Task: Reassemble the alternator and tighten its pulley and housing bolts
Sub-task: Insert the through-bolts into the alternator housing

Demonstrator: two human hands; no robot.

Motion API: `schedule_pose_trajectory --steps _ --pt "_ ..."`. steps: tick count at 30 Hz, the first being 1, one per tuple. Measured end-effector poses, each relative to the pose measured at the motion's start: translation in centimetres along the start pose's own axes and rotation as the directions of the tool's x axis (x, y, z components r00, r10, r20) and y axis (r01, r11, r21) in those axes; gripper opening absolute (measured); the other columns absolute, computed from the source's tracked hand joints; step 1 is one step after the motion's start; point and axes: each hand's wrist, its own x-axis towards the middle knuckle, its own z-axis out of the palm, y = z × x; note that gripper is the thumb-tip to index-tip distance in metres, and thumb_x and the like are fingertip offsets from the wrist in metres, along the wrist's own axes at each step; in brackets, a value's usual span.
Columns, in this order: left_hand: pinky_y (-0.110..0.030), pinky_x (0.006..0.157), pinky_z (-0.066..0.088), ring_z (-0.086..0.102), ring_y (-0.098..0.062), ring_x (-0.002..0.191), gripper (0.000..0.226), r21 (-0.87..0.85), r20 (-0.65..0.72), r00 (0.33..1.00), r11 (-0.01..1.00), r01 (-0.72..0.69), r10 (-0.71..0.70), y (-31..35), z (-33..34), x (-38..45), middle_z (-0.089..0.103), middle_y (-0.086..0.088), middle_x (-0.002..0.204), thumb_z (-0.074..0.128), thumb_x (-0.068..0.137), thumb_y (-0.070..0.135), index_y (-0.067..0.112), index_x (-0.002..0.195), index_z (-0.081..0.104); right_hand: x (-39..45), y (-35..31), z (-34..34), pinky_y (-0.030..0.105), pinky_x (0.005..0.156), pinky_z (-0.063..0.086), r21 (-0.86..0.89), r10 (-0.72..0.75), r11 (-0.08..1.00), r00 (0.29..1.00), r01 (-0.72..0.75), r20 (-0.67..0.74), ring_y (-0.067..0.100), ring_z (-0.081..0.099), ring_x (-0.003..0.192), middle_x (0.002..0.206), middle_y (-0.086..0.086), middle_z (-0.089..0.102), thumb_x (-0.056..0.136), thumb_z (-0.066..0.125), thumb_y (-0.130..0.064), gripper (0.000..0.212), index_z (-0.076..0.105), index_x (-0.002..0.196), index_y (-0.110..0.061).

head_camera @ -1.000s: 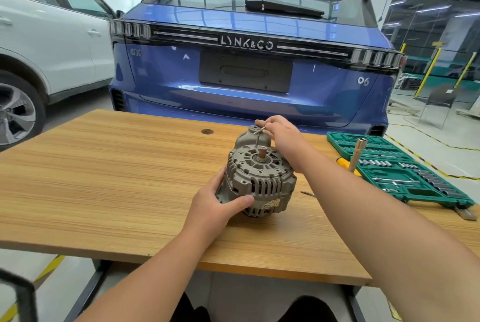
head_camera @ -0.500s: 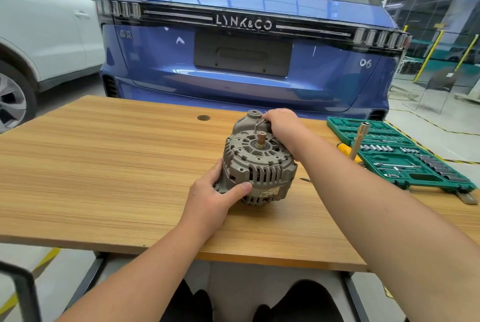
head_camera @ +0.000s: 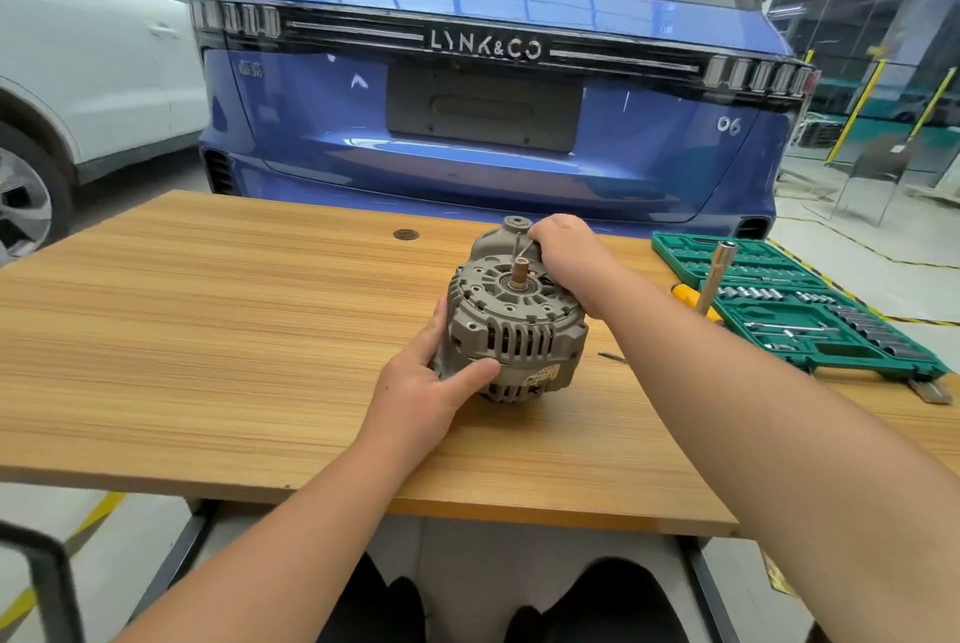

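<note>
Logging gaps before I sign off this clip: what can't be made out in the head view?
- Right hand fingertips: curled behind its knuckles, so its grip on the thin hex key is hidden.
- Alternator far side and base: hidden by its own housing.
- Left hand fingers: behind the alternator.
- Socket set sizes: too small.

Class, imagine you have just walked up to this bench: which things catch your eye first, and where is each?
A grey alternator sits mid-table, steadied by the left hand while the right hand holds a small key at its top. A blue car looms behind; a green socket set lies right.
</note>
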Motion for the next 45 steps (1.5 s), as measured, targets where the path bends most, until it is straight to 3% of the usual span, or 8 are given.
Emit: schedule_pose_trajectory --steps 6,11,16,20,23,28,32,45 --pt "-0.022 0.117 0.036 0.041 0.002 0.143 0.09 0.041 -0.002 1.0 0.999 -0.022 0.023 -0.1 -0.3 0.3 0.045 0.016 0.158 0.086 0.082 0.034 0.039 0.156 0.034 0.6 0.3 0.1 0.036 0.065 0.038 -0.096 -0.105 0.99 0.994 0.105 0.002 0.022 0.045 0.074 0.084 0.006 0.05 0.099 0.038 -0.024 0.024 0.055 0.092 -0.008" --pt "0.007 0.1 0.025 0.028 0.038 0.122 0.088 0.061 -0.016 0.999 0.998 -0.036 0.037 -0.5 -0.2 0.4 0.036 0.027 0.152 0.086 0.083 0.029 0.033 0.156 0.038 1.2 0.2 -0.2 0.035 0.062 0.04 -0.168 -0.121 0.977 0.991 0.128 0.05 0.019 0.054 0.081 0.095 0.006 0.062 0.102 0.04 -0.03 0.024 0.061 0.101 -0.019" --pt "0.006 0.1 0.028 0.03 0.037 0.122 0.087 0.071 -0.022 0.999 0.997 -0.043 0.044 -0.5 -0.1 0.1 0.039 0.026 0.15 0.086 0.081 0.03 0.029 0.156 0.041 1.4 -0.1 -0.3 0.035 0.066 0.041 -0.196 -0.161 0.965 0.983 0.176 0.093 0.021 0.053 0.083 0.1 0.01 0.061 0.101 0.04 -0.029 0.03 0.062 0.108 -0.01" --pt "-0.026 0.124 0.03 0.033 0.006 0.146 0.098 0.199 -0.008 0.998 0.978 -0.067 0.07 0.1 -0.5 0.2 0.035 0.015 0.164 0.087 0.08 0.036 0.034 0.16 0.031 1.5 0.1 -0.3 0.035 0.063 0.036 -0.188 -0.173 0.964 0.979 0.19 0.103 0.019 0.051 0.08 0.093 0.004 0.057 0.101 0.039 -0.03 0.024 0.059 0.098 -0.016" --pt "-0.038 0.124 0.032 0.035 -0.008 0.15 0.116 0.354 0.036 0.995 0.93 -0.101 0.094 0.5 -0.7 0.5 0.036 0.014 0.165 0.09 0.074 0.049 0.039 0.163 0.017 1.8 0.4 -0.4 0.035 0.065 0.036 -0.205 -0.206 0.952 0.971 0.227 0.119 0.019 0.051 0.084 0.095 0.002 0.057 0.102 0.038 -0.031 0.024 0.057 0.097 -0.018" --pt "-0.011 0.114 0.028 0.033 0.004 0.144 0.108 0.355 0.038 0.986 0.92 -0.166 0.163 0.2 -0.9 1.0 0.033 0.021 0.155 0.09 0.075 0.04 0.039 0.156 0.018 2.3 1.0 -0.4 0.035 0.068 0.039 -0.228 -0.245 0.935 0.959 0.273 0.142 0.019 0.052 0.086 0.098 0.004 0.058 0.103 0.037 -0.031 0.026 0.057 0.103 -0.015" --pt "0.004 0.106 0.019 0.03 0.005 0.142 0.104 0.418 0.05 0.979 0.886 -0.201 0.199 -0.1 -1.3 1.1 0.034 0.018 0.15 0.089 0.079 0.031 0.018 0.161 0.027 2.9 1.1 -0.4 0.038 0.074 0.04 -0.274 -0.282 0.906 0.943 0.322 0.175 0.02 0.05 0.087 0.099 0.004 0.056 0.104 0.035 -0.031 0.025 0.054 0.104 -0.014" --pt "-0.001 0.114 0.015 0.028 -0.013 0.148 0.096 0.554 0.173 0.939 0.759 -0.342 0.296 0.3 -2.0 1.4 0.031 -0.001 0.155 0.085 0.083 0.026 -0.001 0.156 0.029 3.6 0.7 -0.4 0.036 0.072 0.04 -0.294 -0.31 0.883 0.925 0.365 0.219 0.017 0.05 0.083 0.093 0.002 0.055 0.104 0.036 -0.029 0.02 0.053 0.098 -0.019"
